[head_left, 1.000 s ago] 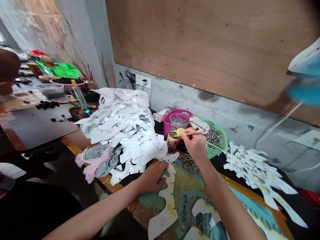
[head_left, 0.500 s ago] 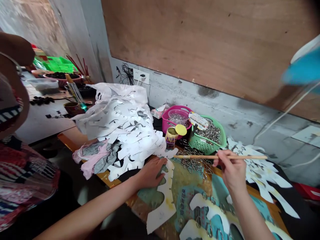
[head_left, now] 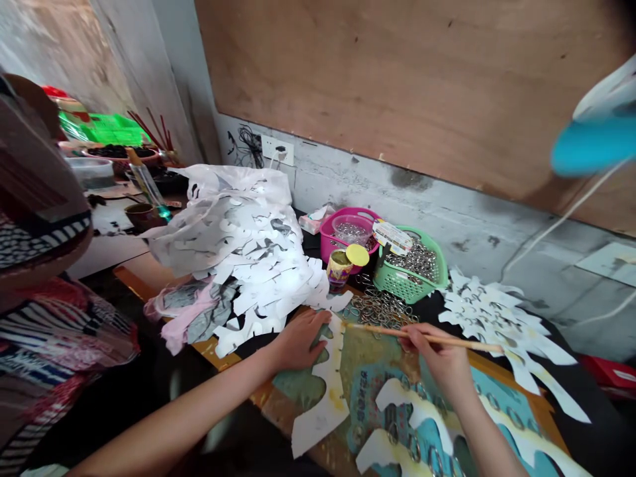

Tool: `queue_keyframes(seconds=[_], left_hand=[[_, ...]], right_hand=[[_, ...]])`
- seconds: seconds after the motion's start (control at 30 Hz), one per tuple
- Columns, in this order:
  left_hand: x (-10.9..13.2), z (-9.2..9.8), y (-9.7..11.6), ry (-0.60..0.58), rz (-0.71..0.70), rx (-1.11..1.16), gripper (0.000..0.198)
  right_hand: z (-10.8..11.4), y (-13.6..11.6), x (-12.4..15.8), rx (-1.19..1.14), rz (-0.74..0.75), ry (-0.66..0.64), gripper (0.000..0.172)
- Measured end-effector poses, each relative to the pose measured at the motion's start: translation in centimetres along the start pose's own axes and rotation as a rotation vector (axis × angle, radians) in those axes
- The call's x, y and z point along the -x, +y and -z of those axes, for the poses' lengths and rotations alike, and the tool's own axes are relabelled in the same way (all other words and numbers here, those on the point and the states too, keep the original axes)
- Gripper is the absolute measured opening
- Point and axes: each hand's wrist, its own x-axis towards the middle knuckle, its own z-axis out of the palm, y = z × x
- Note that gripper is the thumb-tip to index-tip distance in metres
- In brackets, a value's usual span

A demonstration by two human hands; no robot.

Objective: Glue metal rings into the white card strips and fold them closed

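Left hand (head_left: 298,341) flat, fingers spread, pins a white cutout (head_left: 330,397) on the mat (head_left: 370,361); right hand (head_left: 440,354) pinches a brush (head_left: 432,338), tip at the cutout's top edge; yellow smear only partway along it, big pile (head_left: 238,258) beside looks undone

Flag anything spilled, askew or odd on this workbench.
The yellow lid sits tilted, half off the small jar. Metal rings lie loose in a heap between the brush and the green basket, not inside it.

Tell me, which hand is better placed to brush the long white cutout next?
Probably the right hand: it holds the brush, with the tip at the upper end of the white cutout. The left hand lies flat on that cutout, pinning it.
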Motion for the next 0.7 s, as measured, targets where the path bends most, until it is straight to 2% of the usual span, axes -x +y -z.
queue_keyframes(seconds=[0.1,0.23,0.37,0.5,0.6,0.7], left_hand=[[0.0,0.0,0.0,0.011,-0.003,0.001,0.048],[0.0,0.0,0.1,0.016,-0.005,0.001,0.049],[0.0,0.1,0.1,0.011,-0.006,-0.001,0.048],[-0.1,0.2,0.1,0.009,-0.006,-0.001,0.047],[0.0,0.2,0.1,0.014,-0.003,0.001,0.047],[0.0,0.1,0.1,0.02,-0.01,0.003,0.048]], right_hand=[[0.0,-0.1,-0.3,-0.026,-0.031,-0.067,0.037],[0.0,0.2,-0.5,-0.135,-0.031,0.012,0.034],[0.0,0.7,-0.9,-0.169,-0.065,-0.054,0.034],[-0.2,1.0,-1.0,-0.221,-0.066,0.018,0.032],[-0.3,1.2,-1.1,-0.219,-0.084,-0.062,0.033],[-0.2,1.5,-1.0,-0.259,-0.078,-0.025,0.032]])
